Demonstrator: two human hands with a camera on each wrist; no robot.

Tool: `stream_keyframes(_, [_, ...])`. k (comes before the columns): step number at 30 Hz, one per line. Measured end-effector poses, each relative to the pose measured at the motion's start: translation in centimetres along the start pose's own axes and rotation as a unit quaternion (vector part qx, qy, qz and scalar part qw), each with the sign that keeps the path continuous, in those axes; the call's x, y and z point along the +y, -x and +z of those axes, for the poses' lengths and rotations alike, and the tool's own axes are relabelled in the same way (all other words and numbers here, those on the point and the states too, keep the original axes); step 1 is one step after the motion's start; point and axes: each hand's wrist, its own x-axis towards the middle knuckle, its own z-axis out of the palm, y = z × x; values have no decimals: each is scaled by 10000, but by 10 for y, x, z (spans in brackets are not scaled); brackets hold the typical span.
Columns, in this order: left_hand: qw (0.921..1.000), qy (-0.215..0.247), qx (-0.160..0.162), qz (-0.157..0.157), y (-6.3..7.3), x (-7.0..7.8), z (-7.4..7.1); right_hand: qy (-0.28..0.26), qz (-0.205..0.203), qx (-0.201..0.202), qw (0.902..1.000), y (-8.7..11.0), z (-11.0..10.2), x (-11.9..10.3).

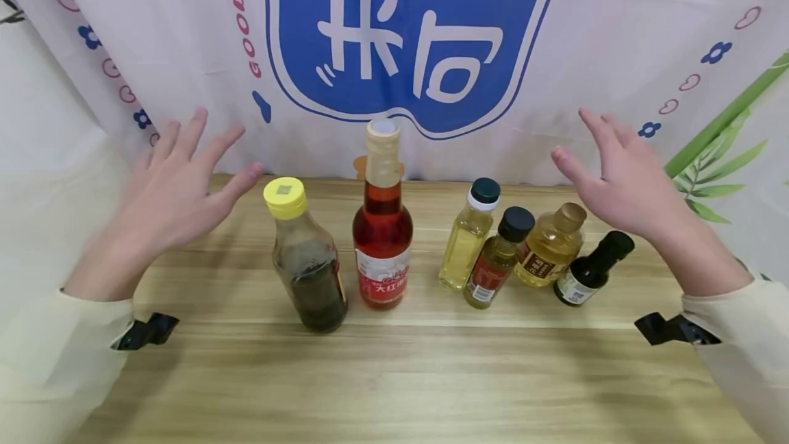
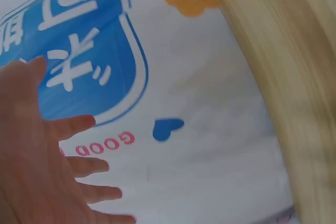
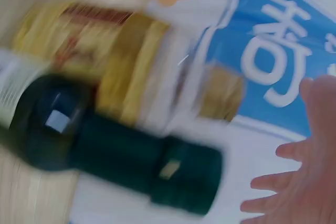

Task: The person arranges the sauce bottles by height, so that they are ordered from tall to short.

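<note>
L. hand [image 1: 185, 197] and R. hand [image 1: 629, 187]: both free, fingers spread, grasping nothing; each held out to its own side, apparently to keep clear of the glassware. Six bottles on the wood surface [image 1: 394, 382], all standing on their bases — likely for stability. L. group: yellow-capped bottle [image 1: 311, 279], nearest L. hand, dark liquid in lower part; beside it red bottle [image 1: 382, 235], tallest, w/ pale neck wrap, red-and-white label. R. group, set close together, prob. for similar small size: slim bottle [image 1: 464, 249], pale yellow contents, dark cap; red-label bottle [image 1: 492, 270], black cap; round bottle [image 1: 548, 249], golden, tan cap; small dark bottle [image 1: 588, 273], pale label, near R. hand. Printed cloth [image 1: 616, 40] behind. R. wrist view blurred — fine print unverified.
</note>
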Motion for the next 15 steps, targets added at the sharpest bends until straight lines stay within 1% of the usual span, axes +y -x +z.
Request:
stream_keyframes(3, [9977,672,111,48,5,8,1,-799,-51,117,9967,4,-6,-16])
stream_keyframes(5, [9932,1141,231,-55,11,15,2,-1237,-50,156,9922,6,-9,-29])
stream_keyframes(6, [9896,1406,271,-154,14,19,2,-1446,-36,160,9894,7,-10,-36])
stream_keyframes(9, [9738,2196,336,-492,25,32,3,-2040,-60,144,9788,11,-11,-57])
stream_keyframes(10, [9683,2410,316,-579,28,35,4,-2196,-71,110,9755,13,-12,-64])
stream_keyframes(11, [9624,2629,317,-598,32,39,6,-2324,-81,72,9726,14,-12,-71])
stream_keyframes(13, [9522,2999,315,-482,38,45,11,-2525,-115,-44,9675,16,-12,-85])
stream_keyframes(15, [9442,3258,371,-313,44,49,19,-2699,-211,-156,9625,18,-11,-99])
